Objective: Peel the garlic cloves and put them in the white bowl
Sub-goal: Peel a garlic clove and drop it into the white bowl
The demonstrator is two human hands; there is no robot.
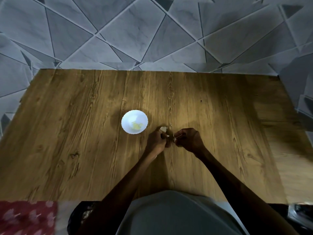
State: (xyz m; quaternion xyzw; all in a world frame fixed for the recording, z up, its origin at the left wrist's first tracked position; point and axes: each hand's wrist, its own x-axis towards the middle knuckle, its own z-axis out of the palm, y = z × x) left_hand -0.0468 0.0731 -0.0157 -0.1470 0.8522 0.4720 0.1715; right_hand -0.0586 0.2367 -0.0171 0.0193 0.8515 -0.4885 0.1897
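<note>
Garlic clove is pinched in my left hand, fingers curled tight round it with the pale end poking out on the far side, and my right hand just beside it is curled too, nipping what looks like a thin strip of skin, though that's too tiny to swear to. So I'd call this one mid-peel, not bare yet. White bowl sits just left and a touch farther out on the wooden table with a few yellowish peeled cloves already in it, and I can't spot other unpeeled ones lying around, so probably close to done.
</note>
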